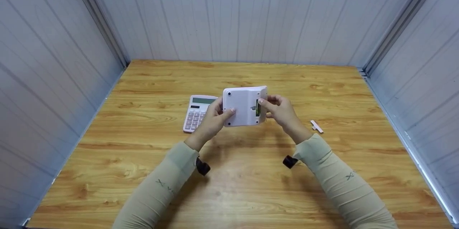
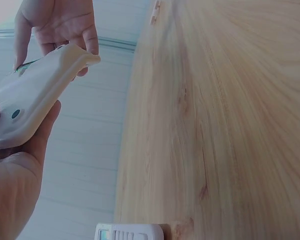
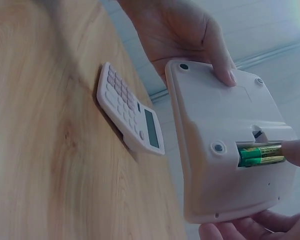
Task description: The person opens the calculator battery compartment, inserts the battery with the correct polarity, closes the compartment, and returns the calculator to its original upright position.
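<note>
**Battery bay open, right fingertip on the cells**

A person is holding a white calculator (image 1: 245,106) back-side up, lifted above the middle of the wooden table (image 1: 251,186). The left hand (image 1: 214,118) is gripping the calculator's left edge, fingers curled round it and thumb pressing on the back. The right hand (image 1: 281,110) is cradling the right edge from below, with one fingertip (image 3: 296,152) touching the end of the green and yellow batteries (image 3: 260,154) sitting in the open compartment.

The compartment is lying at the calculator's right edge, directly under the right hand, so that hand is the nearer one to the cells; the left hand is sitting at the opposite side and steadying the body. In the right wrist view the batteries are lying side by side, their long axis running across the calculator's width, toward the touching fingertip. The calculator's back is facing the person, tilted up, with its long axis running roughly near to far.

A second calculator (image 1: 196,113) is lying keys-up on the table, just behind the left hand. A small white piece (image 1: 316,126), possibly the battery cover, is lying on the table to the right, apart from both hands.
</note>
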`<state>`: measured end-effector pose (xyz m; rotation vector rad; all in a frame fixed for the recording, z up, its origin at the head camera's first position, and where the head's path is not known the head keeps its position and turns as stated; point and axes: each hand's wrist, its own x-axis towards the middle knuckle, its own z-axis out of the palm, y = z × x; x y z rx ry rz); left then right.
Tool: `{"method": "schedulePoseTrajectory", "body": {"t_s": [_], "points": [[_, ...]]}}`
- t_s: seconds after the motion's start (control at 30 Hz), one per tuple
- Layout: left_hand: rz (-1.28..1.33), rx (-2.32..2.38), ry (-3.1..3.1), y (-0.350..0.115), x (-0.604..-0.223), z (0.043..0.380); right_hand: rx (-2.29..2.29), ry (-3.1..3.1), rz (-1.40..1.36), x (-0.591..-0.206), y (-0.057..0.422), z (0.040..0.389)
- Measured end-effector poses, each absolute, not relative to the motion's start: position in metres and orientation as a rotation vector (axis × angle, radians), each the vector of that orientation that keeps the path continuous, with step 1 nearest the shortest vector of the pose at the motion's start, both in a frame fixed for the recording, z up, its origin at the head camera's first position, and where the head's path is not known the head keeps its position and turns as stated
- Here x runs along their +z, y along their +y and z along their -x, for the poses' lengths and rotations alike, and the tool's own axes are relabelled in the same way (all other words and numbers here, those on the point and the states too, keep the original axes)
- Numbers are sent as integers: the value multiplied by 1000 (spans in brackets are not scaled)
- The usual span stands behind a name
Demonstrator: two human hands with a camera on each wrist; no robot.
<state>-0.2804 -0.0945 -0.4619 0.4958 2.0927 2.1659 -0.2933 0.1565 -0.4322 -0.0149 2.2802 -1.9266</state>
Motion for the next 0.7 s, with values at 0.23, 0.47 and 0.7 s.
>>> {"method": "schedulePoseTrajectory", "body": {"t_s": [0.23, 0.47, 0.7], "points": [[-489, 2159, 2079, -95, -465, 280, -1878, 2424, 49, -437, 154, 292], [-505, 2170, 2043, -97, -464, 279, -1857, 2600, 98, -443, 152, 286], [-491, 2157, 2043, -98, -464, 279, -1809, 2686, 164, -441, 156, 286]]}}
